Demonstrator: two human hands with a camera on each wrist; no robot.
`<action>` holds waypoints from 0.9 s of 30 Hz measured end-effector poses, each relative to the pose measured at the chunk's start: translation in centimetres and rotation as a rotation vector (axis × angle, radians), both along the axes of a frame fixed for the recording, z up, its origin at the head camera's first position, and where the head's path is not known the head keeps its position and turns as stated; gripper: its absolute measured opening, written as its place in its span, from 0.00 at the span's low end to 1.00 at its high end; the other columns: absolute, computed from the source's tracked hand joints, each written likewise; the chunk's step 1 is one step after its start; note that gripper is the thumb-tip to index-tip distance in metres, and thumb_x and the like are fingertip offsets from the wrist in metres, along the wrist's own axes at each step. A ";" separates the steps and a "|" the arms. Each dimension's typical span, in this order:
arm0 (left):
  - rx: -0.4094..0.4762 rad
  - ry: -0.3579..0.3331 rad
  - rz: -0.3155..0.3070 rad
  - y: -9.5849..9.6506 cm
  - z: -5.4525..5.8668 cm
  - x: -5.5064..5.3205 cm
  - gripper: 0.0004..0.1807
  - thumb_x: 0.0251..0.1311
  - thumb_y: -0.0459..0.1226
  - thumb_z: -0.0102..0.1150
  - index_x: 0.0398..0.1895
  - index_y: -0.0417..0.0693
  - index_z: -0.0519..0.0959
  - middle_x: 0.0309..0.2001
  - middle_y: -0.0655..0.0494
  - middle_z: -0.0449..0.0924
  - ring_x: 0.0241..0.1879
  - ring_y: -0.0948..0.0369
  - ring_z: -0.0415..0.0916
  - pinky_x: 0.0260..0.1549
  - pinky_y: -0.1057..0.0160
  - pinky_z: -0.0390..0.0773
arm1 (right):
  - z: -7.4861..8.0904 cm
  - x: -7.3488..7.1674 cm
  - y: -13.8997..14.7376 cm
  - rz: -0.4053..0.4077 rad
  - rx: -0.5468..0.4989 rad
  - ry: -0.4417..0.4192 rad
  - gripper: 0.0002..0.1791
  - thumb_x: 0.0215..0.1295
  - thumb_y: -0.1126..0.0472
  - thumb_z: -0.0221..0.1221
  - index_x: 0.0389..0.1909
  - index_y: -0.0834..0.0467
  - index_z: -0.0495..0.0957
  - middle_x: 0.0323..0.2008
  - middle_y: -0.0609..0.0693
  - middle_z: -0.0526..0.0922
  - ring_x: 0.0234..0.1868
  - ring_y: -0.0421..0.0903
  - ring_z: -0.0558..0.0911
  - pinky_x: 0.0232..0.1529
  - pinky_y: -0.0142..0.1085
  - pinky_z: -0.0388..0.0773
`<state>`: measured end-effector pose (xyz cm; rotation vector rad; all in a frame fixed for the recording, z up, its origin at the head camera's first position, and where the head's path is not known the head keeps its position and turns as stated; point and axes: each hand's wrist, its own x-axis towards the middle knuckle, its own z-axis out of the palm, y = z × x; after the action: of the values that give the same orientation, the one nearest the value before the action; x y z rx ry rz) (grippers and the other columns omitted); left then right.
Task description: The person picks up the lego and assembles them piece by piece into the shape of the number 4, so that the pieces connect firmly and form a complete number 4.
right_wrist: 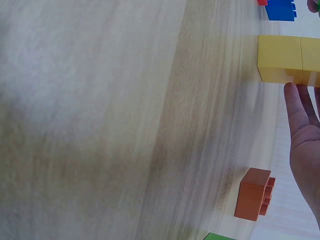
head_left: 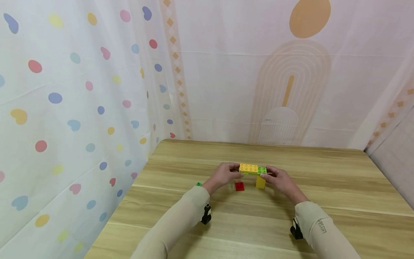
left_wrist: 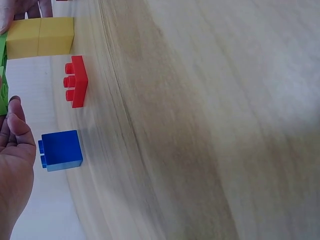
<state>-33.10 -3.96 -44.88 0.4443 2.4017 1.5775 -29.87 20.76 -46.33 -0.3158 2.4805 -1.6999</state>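
Note:
Both hands hold one assembly of toy building bricks above the table. A yellow studded brick (head_left: pixel 248 168) lies along its top, with a smaller green brick (head_left: pixel 262 169) at the right end and more green underneath. Two stacked yellow bricks (left_wrist: pixel 40 37) stand on the table as a column below the right end. My left hand (head_left: pixel 224 172) pinches the assembly's left end, thumb in front; its fingertips reach a green piece (left_wrist: pixel 2 92) in the left wrist view. My right hand (head_left: pixel 280 180) grips the green end, its fingers (right_wrist: pixel 298 107) beside the yellow column.
A flat red brick (head_left: pixel 239 186) lies left of the column, with a blue brick (left_wrist: pixel 62 150) nearby. Behind the left wrist, a green brick (head_left: pixel 198 183) peeks out. An orange brick (right_wrist: pixel 252 195) and another green one (right_wrist: pixel 220 236) appear in the right wrist view.

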 end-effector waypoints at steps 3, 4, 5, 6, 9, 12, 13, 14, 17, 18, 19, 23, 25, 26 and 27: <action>0.007 -0.001 -0.001 0.1 0.1 -0.1 0.23 0.62 0.34 0.67 0.60 0.37 0.78 0.44 0.54 0.83 0.43 0.61 0.79 0.45 0.58 0.80 | 0.0 0.0 0.0 0.003 0.000 0.001 0.30 0.72 0.54 0.59 0.67 0.68 0.68 0.58 0.64 0.75 0.55 0.52 0.77 0.53 0.44 0.78; 0.006 -0.002 -0.003 0.1 0.2 -0.1 0.23 0.63 0.34 0.67 0.60 0.37 0.78 0.44 0.54 0.83 0.43 0.61 0.79 0.46 0.57 0.80 | 0.0 0.0 0.0 0.005 -0.001 -0.004 0.30 0.73 0.54 0.59 0.67 0.67 0.68 0.59 0.64 0.75 0.56 0.52 0.77 0.54 0.44 0.77; 0.005 -0.002 -0.007 0.1 0.2 -0.1 0.23 0.63 0.35 0.66 0.60 0.38 0.78 0.44 0.54 0.82 0.43 0.61 0.78 0.46 0.56 0.80 | 0.0 0.0 0.0 0.001 -0.005 -0.008 0.29 0.73 0.54 0.59 0.67 0.67 0.68 0.59 0.64 0.75 0.56 0.52 0.77 0.54 0.44 0.77; 0.003 -0.003 -0.010 0.1 0.2 -0.1 0.22 0.63 0.35 0.66 0.60 0.38 0.78 0.44 0.54 0.82 0.43 0.61 0.78 0.47 0.56 0.80 | 0.0 0.0 0.1 0.004 -0.003 -0.006 0.29 0.73 0.54 0.58 0.67 0.67 0.68 0.59 0.64 0.75 0.56 0.53 0.77 0.54 0.44 0.77; 0.001 0.000 -0.018 0.1 0.3 -0.1 0.22 0.63 0.35 0.66 0.59 0.39 0.79 0.44 0.54 0.82 0.43 0.61 0.78 0.46 0.56 0.80 | 0.1 0.0 0.0 -0.004 0.002 -0.009 0.29 0.73 0.55 0.58 0.67 0.67 0.68 0.58 0.63 0.76 0.56 0.52 0.77 0.55 0.44 0.77; 0.006 0.001 -0.018 0.1 0.2 -0.1 0.21 0.63 0.36 0.67 0.59 0.39 0.79 0.44 0.55 0.82 0.42 0.61 0.78 0.45 0.58 0.80 | 0.3 0.2 0.0 0.004 0.008 0.001 0.28 0.73 0.56 0.58 0.67 0.67 0.68 0.58 0.63 0.76 0.55 0.52 0.77 0.55 0.45 0.77; 0.014 -0.004 -0.015 0.2 0.1 -0.1 0.22 0.62 0.35 0.67 0.59 0.39 0.79 0.44 0.54 0.82 0.43 0.61 0.78 0.46 0.57 0.80 | 0.4 0.2 0.0 0.003 0.008 0.002 0.28 0.73 0.56 0.58 0.67 0.67 0.68 0.57 0.63 0.76 0.55 0.51 0.77 0.55 0.45 0.77; 0.018 -0.009 -0.012 0.2 0.1 -0.1 0.22 0.62 0.35 0.67 0.59 0.39 0.79 0.44 0.55 0.82 0.43 0.61 0.78 0.46 0.57 0.80 | 0.4 0.3 0.0 0.002 0.005 0.001 0.28 0.73 0.56 0.58 0.67 0.67 0.69 0.57 0.63 0.76 0.54 0.51 0.77 0.54 0.46 0.77; 0.028 -0.023 0.002 0.2 0.0 -0.2 0.23 0.62 0.36 0.67 0.59 0.38 0.78 0.44 0.55 0.82 0.43 0.62 0.79 0.45 0.58 0.80 | 0.5 0.3 0.0 0.006 0.001 0.005 0.28 0.73 0.57 0.58 0.67 0.67 0.69 0.57 0.63 0.76 0.54 0.51 0.77 0.54 0.46 0.77; 0.036 -0.032 0.007 0.2 -0.1 -0.1 0.23 0.62 0.36 0.68 0.59 0.39 0.78 0.44 0.55 0.82 0.43 0.61 0.79 0.46 0.58 0.80 | 0.4 0.3 0.0 0.006 -0.001 0.005 0.28 0.73 0.57 0.59 0.67 0.67 0.69 0.57 0.63 0.76 0.54 0.52 0.77 0.54 0.46 0.77; 0.043 -0.038 0.014 0.2 -0.1 -0.1 0.23 0.61 0.35 0.68 0.59 0.39 0.78 0.45 0.55 0.82 0.44 0.61 0.79 0.45 0.59 0.80 | 0.4 0.3 0.0 0.008 0.003 0.008 0.28 0.73 0.56 0.58 0.67 0.67 0.69 0.57 0.64 0.76 0.54 0.52 0.77 0.54 0.46 0.77; 0.075 -0.068 0.028 0.4 -0.2 -0.1 0.23 0.60 0.32 0.68 0.60 0.39 0.78 0.46 0.53 0.82 0.45 0.60 0.79 0.45 0.61 0.80 | 0.1 0.2 0.0 0.004 -0.001 -0.002 0.28 0.73 0.56 0.59 0.67 0.67 0.68 0.58 0.64 0.76 0.55 0.52 0.77 0.54 0.46 0.77; 0.094 -0.081 0.025 0.5 -0.2 -0.1 0.24 0.59 0.29 0.67 0.60 0.37 0.77 0.47 0.52 0.82 0.45 0.59 0.78 0.46 0.62 0.79 | 0.1 0.1 0.0 0.005 0.001 -0.005 0.29 0.73 0.55 0.59 0.68 0.67 0.68 0.59 0.64 0.75 0.55 0.52 0.77 0.54 0.45 0.77; 0.104 -0.085 0.022 0.5 -0.2 -0.1 0.25 0.59 0.27 0.67 0.61 0.36 0.76 0.47 0.51 0.82 0.45 0.59 0.77 0.46 0.62 0.79 | 0.1 0.1 0.0 0.000 -0.001 -0.010 0.29 0.72 0.55 0.59 0.68 0.67 0.68 0.59 0.64 0.75 0.55 0.52 0.77 0.54 0.45 0.77; 0.108 -0.086 0.020 0.5 -0.3 -0.1 0.25 0.59 0.26 0.66 0.61 0.36 0.76 0.48 0.51 0.81 0.45 0.59 0.77 0.45 0.62 0.79 | 0.1 0.1 0.0 -0.002 -0.002 -0.011 0.29 0.72 0.56 0.59 0.68 0.67 0.67 0.59 0.64 0.75 0.55 0.52 0.77 0.54 0.45 0.77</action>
<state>-33.17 -3.46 -45.15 0.3662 2.2722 1.7052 -29.75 20.77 -46.28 -0.3026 2.4724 -1.7006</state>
